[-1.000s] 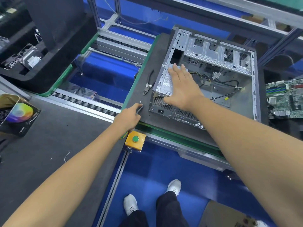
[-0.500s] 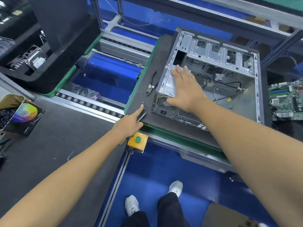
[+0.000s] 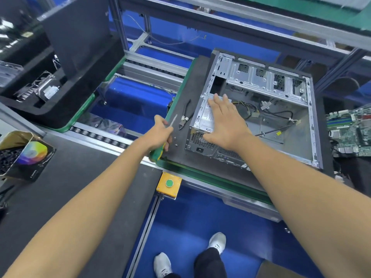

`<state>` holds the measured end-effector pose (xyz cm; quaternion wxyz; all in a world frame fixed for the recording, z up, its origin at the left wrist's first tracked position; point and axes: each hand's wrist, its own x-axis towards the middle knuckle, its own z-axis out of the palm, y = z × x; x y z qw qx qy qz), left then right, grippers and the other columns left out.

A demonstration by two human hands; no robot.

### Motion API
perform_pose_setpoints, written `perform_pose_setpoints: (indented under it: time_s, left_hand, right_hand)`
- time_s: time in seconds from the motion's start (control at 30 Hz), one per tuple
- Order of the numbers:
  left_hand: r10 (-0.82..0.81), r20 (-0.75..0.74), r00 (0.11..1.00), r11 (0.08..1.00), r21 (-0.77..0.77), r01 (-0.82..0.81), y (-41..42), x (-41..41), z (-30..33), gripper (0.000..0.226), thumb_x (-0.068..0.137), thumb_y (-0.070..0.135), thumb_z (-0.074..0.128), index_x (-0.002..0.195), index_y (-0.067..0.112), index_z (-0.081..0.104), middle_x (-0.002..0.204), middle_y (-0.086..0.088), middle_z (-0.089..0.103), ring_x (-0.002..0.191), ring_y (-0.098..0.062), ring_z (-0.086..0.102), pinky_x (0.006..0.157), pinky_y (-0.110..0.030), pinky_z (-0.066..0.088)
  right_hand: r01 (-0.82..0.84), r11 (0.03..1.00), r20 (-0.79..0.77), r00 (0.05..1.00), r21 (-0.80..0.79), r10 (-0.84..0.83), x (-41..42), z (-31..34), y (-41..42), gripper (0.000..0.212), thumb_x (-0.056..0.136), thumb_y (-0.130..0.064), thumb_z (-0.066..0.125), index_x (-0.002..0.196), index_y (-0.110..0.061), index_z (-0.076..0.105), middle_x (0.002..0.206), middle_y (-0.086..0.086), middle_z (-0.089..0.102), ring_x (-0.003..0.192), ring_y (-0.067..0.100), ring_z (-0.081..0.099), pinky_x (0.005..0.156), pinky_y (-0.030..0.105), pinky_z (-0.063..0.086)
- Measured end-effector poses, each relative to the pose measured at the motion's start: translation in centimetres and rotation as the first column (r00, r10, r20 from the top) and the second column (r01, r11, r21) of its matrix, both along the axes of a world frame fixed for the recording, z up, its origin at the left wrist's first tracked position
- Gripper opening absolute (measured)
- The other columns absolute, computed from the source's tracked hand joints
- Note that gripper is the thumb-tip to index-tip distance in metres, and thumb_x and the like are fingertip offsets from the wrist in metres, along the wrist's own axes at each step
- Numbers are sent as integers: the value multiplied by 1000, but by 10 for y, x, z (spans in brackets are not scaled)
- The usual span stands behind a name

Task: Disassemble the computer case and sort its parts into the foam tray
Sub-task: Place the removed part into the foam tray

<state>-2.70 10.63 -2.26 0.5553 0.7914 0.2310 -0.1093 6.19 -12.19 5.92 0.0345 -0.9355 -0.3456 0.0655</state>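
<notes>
Here the right hand [image 3: 226, 121] lies flat-fingered on the power supply [image 3: 202, 119]; left hand [image 3: 160, 133] grips a screwdriver [image 3: 173, 121].

An electronics disassembly line in a factory is shown: roller conveyor [image 3: 96, 135], aluminium frame [image 3: 140, 43], green push button [image 3: 169, 183], motherboard [image 3: 349, 131].

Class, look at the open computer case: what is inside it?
Inside the computer case: a power supply under the flat right hand, loose cables and drive bays. The hand covers part of the supply's top.
</notes>
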Motion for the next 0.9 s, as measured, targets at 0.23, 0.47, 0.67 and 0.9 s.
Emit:
perform_pose_setpoints:
  time_s: [0.23,0.47,0.67,0.9]
  left_hand:
    - [-9,69,998,1000,10,9,-10,134,19,33,101,10,61,127,7,42,117,-21,62,86,-27,66,76,-46,61]
    - [-123,10,992,990,63,123,-30,166,13,32,99,13,65,129,1,64,125,-19,70,112,-34,68,100,-48,54]
    - [-67,124,990,996,-56,75,-16,128,13,48,100,-12,46,145,4,53,140,-12,62,122,-18,64,98,-29,55]
    - [56,320,946,970,205,-127,6,77,0,25,96,5,68,118,17,70,119,-2,68,109,-17,62,101,-33,49]
  right_hand:
    - [-17,1000,5,1000,-13,17,3,-2,0,118,80,-60,65,164,-13,-3,172,8,-8,157,31,-14,128,45,-1]
    - [-28,999,-28,999,28,29,5,-4,0,120,76,-60,63,164,-13,-3,171,8,-10,156,30,-19,128,47,-3]
    - [-33,996,-57,998,78,37,7,-6,-1,119,73,-62,58,164,-14,-1,172,6,-10,156,29,-21,128,46,-5]
    - [-38,997,-58,997,74,43,7,-8,-2,119,73,-62,58,164,-15,-3,171,5,-13,155,28,-23,126,45,-9]
